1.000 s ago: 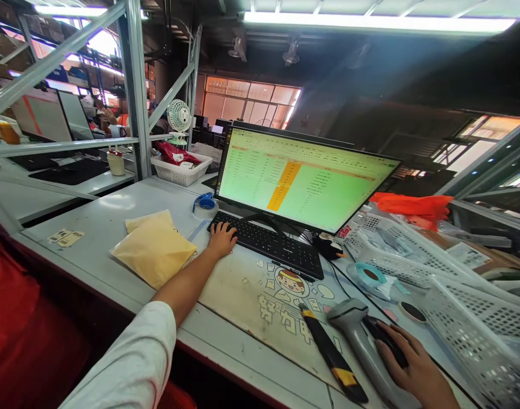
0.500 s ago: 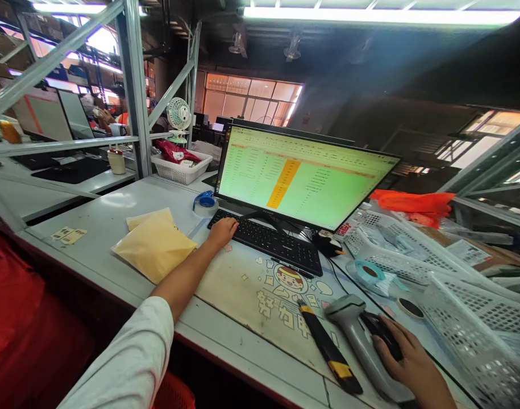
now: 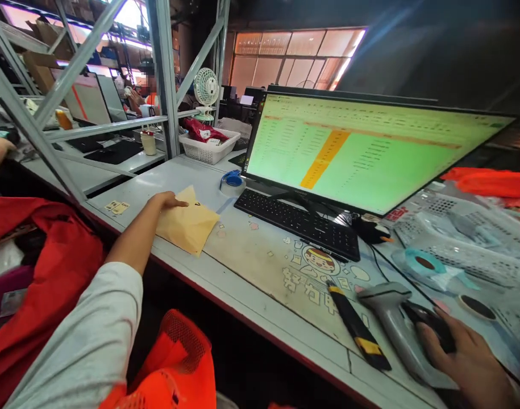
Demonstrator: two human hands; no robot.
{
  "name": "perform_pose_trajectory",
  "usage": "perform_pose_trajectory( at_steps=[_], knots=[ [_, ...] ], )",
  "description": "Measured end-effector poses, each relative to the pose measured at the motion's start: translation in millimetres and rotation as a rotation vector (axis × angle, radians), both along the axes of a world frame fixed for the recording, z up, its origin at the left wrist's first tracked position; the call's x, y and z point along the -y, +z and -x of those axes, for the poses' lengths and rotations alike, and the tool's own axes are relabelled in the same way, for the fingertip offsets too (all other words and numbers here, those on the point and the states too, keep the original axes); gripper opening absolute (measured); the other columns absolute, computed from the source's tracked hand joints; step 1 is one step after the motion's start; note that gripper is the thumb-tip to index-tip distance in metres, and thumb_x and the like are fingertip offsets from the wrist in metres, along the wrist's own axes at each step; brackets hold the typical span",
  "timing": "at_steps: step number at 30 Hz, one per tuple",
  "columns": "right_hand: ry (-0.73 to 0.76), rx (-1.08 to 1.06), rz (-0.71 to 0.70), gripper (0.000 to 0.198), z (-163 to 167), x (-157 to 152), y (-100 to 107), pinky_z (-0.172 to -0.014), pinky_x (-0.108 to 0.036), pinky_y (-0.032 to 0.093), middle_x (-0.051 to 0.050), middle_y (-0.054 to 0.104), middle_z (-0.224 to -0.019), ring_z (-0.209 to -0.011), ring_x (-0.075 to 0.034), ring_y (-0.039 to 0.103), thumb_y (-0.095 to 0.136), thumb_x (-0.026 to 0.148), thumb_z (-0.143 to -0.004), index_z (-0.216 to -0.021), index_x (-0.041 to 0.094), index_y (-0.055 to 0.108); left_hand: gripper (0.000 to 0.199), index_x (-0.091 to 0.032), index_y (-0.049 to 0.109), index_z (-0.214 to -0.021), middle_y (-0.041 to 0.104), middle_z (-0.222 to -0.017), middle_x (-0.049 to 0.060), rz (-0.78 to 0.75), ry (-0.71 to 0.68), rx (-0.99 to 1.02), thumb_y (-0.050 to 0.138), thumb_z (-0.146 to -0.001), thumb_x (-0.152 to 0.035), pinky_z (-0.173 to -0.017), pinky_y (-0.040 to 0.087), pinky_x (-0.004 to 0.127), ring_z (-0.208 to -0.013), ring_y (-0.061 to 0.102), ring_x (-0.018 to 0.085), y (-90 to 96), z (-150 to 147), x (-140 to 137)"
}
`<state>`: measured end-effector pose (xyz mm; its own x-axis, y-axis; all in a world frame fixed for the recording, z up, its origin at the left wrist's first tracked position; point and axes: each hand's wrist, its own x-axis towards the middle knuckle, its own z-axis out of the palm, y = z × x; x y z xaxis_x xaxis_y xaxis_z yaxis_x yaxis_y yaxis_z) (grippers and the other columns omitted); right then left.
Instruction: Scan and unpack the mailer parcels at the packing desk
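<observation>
My left hand point(image 3: 168, 200) is on a pale yellow paper envelope point(image 3: 190, 226) near the table's front edge, its thumb across the top and its other fingers mostly hidden. My right hand point(image 3: 464, 346) is wrapped round a black computer mouse point(image 3: 432, 326) at the lower right. Beside the mouse lies a grey barcode scanner point(image 3: 402, 329). A black and yellow utility knife point(image 3: 357, 326) rests left of the scanner. The black keyboard point(image 3: 298, 224) sits below a monitor point(image 3: 362, 153) showing a green spreadsheet with an orange column.
Blue tape in a dispenser point(image 3: 233, 180) stands left of the keyboard. Two small labels point(image 3: 117, 207) lie at the table's left. White baskets point(image 3: 451, 227) and a clear-blue tape roll point(image 3: 421, 262) are on the right. Red cloth point(image 3: 50, 255) hangs at the left; another person point(image 3: 146, 91) works beyond the rack.
My left hand has left the keyboard and moved left onto the envelope. The view has turned left and down. My right hand stays on the mouse.
</observation>
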<state>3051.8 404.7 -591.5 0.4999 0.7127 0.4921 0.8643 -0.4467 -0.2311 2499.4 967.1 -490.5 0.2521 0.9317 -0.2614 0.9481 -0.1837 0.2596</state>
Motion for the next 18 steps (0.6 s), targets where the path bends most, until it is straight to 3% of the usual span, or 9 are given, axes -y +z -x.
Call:
perform_pose_trajectory(
  at_steps=[3,6,8,9,10,12,14,16,18],
  knots=[
    [-0.093,-0.047,-0.075,0.081,24,-12,33,-0.107,-0.069,0.044,-0.026,0.062,-0.122,-0.126,-0.050,0.057,0.037,0.074,-0.092,-0.138,0.011,0.058,0.049,-0.010,0.067,-0.114,0.077,-0.113,0.006,-0.042,-0.077,-0.029,0.067,-0.093,-0.054,-0.089,0.051,0.028,-0.102,0.068,0.024,8.5,-7,16],
    [-0.159,-0.023,-0.173,0.087,55,-22,76,-0.110,-0.064,0.041,-0.028,0.062,-0.128,-0.128,-0.043,0.056,0.039,0.077,-0.092,-0.133,0.003,0.058,0.037,-0.021,0.067,-0.109,0.077,-0.104,0.001,-0.213,-0.188,-0.037,0.049,-0.096,-0.050,-0.085,0.051,0.031,-0.101,0.068,0.024,30.0,-20,52],
    [-0.165,0.008,-0.186,0.085,91,-26,102,-0.118,-0.054,0.039,-0.021,0.061,-0.136,-0.132,-0.035,0.055,0.048,0.079,-0.089,-0.135,0.008,0.057,0.045,-0.031,0.066,-0.097,0.072,-0.085,-0.003,-0.525,-0.290,0.032,0.039,-0.088,-0.065,-0.077,0.049,0.032,-0.089,0.068,0.023,41.3,-28,92],
    [-0.097,0.008,-0.157,0.081,117,-29,112,-0.119,-0.048,0.039,-0.013,0.061,-0.140,-0.134,-0.029,0.055,0.056,0.079,-0.086,-0.137,0.015,0.057,0.051,-0.033,0.064,-0.086,0.067,-0.075,-0.003,-0.667,-0.382,0.074,0.031,-0.085,-0.071,-0.073,0.048,0.034,-0.080,0.065,0.023,44.2,-33,117],
    [0.068,-0.032,-0.126,0.085,148,-35,119,-0.121,-0.049,0.037,-0.013,0.057,-0.146,-0.138,-0.029,0.051,0.064,0.076,-0.084,-0.143,0.016,0.053,0.052,-0.034,0.060,-0.074,0.062,-0.067,-0.003,-0.807,-0.500,0.185,0.027,-0.085,-0.073,-0.067,0.045,0.034,-0.072,0.062,0.023,44.8,-37,146],
    [0.405,-0.156,-0.071,0.105,219,-53,124,-0.120,-0.049,0.039,-0.012,0.053,-0.150,-0.139,-0.029,0.050,0.076,0.076,-0.073,-0.154,0.019,0.041,0.050,-0.030,0.051,-0.056,0.051,-0.053,-0.002,-0.969,-0.750,0.486,0.042,-0.086,-0.069,-0.055,0.037,0.032,-0.055,0.052,0.021,40.5,-48,214],
    [0.612,-0.360,-0.017,0.109,284,-74,116,-0.111,-0.043,0.048,-0.011,0.058,-0.144,-0.129,-0.026,0.058,0.080,0.073,-0.070,-0.156,0.021,0.038,0.044,-0.030,0.052,-0.056,0.048,-0.049,-0.002,-0.991,-0.998,0.733,0.057,-0.090,-0.057,-0.049,0.032,0.033,-0.046,0.044,0.019,31.4,-60,283],
    [0.645,-0.616,0.019,0.104,327,-82,102,-0.093,-0.034,0.056,-0.009,0.068,-0.128,-0.109,-0.023,0.066,0.087,0.062,-0.067,-0.151,0.017,0.045,0.048,-0.025,0.046,-0.054,0.044,-0.046,-0.003,-0.959,-1.129,0.948,0.069,-0.091,-0.045,-0.048,0.031,0.032,-0.042,0.041,0.014,20.1,-71,338],
    [0.597,-0.837,0.049,0.082,341,-64,91,-0.081,-0.028,0.056,-0.005,0.073,-0.108,-0.092,-0.019,0.068,0.092,0.046,-0.067,-0.135,0.014,0.060,0.049,-0.023,0.044,-0.056,0.045,-0.046,-0.004,-0.845,-1.179,1.017,0.069,-0.095,-0.041,-0.047,0.032,0.030,-0.040,0.041,0.011,7.8,-77,367]
  ],
)
